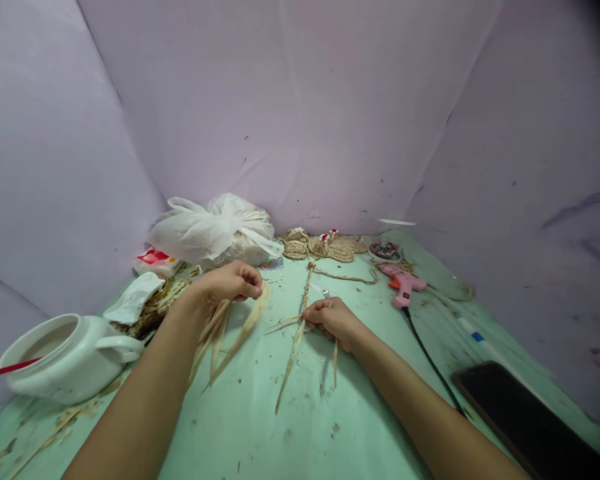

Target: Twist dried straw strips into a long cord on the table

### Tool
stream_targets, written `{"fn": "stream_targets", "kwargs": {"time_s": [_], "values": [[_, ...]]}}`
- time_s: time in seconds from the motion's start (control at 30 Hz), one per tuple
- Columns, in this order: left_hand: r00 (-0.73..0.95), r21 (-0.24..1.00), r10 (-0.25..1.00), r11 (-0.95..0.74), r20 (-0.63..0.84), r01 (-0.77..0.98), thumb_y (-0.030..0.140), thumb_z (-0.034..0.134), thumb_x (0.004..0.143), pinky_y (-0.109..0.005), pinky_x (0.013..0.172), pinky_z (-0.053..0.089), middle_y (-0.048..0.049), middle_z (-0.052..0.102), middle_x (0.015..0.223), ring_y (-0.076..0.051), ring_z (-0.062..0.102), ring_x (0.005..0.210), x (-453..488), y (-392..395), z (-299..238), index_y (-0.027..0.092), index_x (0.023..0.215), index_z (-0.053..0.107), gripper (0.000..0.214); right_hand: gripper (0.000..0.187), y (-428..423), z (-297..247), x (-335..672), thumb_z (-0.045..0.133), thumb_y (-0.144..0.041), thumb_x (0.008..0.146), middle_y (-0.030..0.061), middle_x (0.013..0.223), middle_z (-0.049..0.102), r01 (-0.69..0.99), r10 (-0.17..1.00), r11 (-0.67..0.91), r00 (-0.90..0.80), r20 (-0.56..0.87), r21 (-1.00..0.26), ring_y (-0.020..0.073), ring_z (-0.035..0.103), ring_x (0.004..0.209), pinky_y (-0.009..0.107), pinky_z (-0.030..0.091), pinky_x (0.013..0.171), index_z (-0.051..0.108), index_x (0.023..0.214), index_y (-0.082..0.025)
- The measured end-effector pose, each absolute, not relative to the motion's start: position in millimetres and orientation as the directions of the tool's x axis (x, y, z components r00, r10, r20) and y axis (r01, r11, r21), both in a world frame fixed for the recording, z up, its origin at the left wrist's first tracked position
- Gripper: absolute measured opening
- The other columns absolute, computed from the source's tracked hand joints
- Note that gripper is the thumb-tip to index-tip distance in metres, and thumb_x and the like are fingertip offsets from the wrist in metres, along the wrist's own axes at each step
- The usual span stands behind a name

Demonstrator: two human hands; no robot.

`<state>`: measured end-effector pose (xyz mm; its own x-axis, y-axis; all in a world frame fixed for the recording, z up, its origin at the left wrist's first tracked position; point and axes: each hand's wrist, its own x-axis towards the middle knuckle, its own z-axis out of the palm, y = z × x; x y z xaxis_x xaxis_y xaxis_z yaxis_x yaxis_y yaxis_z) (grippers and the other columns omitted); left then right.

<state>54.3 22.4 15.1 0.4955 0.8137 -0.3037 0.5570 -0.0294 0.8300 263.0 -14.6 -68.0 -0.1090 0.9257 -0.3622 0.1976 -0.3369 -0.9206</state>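
Note:
My right hand (333, 321) is closed on the lower end of a narrow braid (307, 287) of dried plant fibre. Loose strands (291, 367) fan out below those fingers toward me. The braid runs up to a knot at its far end, where a thin cord trails off to the right. To the left, my left hand (235, 281) pinches dried fibre strips (247, 327), pale tan and flat, which hang down toward the table. The two hands are apart, both a little above the green table top (240, 427).
A white plastic bag (220, 230) stands against the back wall, with woven straw pieces (337, 248) beside it. On the right lie a pink glue gun (405, 281) with a black cable and a dark phone (525, 420). A white pot (70, 360) with a handle stands at left.

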Motion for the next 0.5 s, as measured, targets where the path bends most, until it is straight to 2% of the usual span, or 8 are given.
{"fn": "stream_targets", "kwargs": {"time_s": [0.17,0.27,0.4,0.5], "values": [[0.623,0.743,0.736,-0.256,-0.265,0.619,0.022,0.048,0.057,-0.019,0.045,0.023,0.0050,0.039,0.048,-0.006,0.031,0.046,92,20,-15,0.014,0.056,0.052,0.009,0.007,-16,-65,263,0.054,-0.015,0.059,-0.0055,0.038,0.045,0.179,0.926,-0.340,-0.106,-0.362,-0.923,0.0023,0.023,0.030,0.020,0.014,0.033,0.057,0.054,-0.012],[0.618,0.675,0.754,-0.336,-0.225,0.656,0.020,0.046,0.057,-0.018,0.047,0.026,0.0042,0.043,0.051,-0.007,0.035,0.049,103,21,-30,0.014,0.058,0.055,0.012,0.009,-16,-63,263,0.054,-0.015,0.060,-0.0056,0.037,0.045,0.184,0.925,-0.343,-0.101,-0.365,-0.921,0.0021,0.022,0.030,0.020,0.014,0.034,0.056,0.052,-0.012],[0.470,0.563,0.873,-0.324,-0.132,0.760,0.020,0.048,0.055,-0.020,0.049,0.029,0.0007,0.052,0.056,-0.010,0.043,0.052,110,20,-37,0.014,0.065,0.062,0.019,0.009,-16,-61,262,0.053,-0.015,0.061,-0.0053,0.039,0.046,0.195,0.923,-0.351,-0.096,-0.374,-0.916,0.0026,0.023,0.030,0.020,0.014,0.034,0.056,0.053,-0.012],[0.416,0.572,0.894,-0.254,-0.170,0.780,0.020,0.050,0.053,-0.020,0.048,0.029,0.0000,0.053,0.055,-0.011,0.044,0.052,114,16,-31,0.013,0.064,0.064,0.020,0.008,-16,-62,263,0.053,-0.014,0.060,-0.0054,0.038,0.046,0.186,0.924,-0.343,-0.108,-0.366,-0.921,0.0028,0.022,0.030,0.021,0.013,0.034,0.056,0.053,-0.012]]}}
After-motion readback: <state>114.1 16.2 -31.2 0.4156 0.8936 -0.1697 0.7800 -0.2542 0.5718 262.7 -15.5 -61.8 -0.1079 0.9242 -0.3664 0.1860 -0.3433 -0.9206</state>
